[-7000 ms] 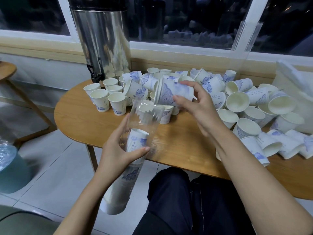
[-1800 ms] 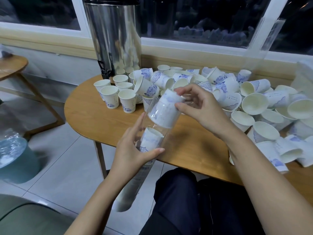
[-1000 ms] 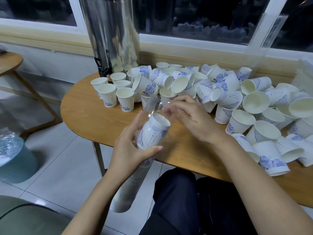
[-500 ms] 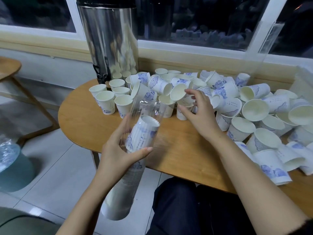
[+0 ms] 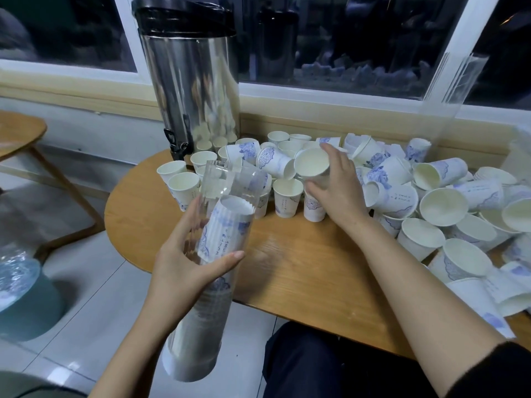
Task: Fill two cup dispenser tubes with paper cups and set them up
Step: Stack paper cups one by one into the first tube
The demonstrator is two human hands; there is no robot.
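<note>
While my left hand (image 5: 184, 262) wraps the tube (image 5: 212, 254), my right hand (image 5: 333, 185) seems to pinch a cup (image 5: 311, 165) at one o'clock; I should drop it in bottom-first.

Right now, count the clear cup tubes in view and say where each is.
2. One tube is in the left hand, partly filled with cups. The other tube stands empty by the window, behind the pile.
</note>
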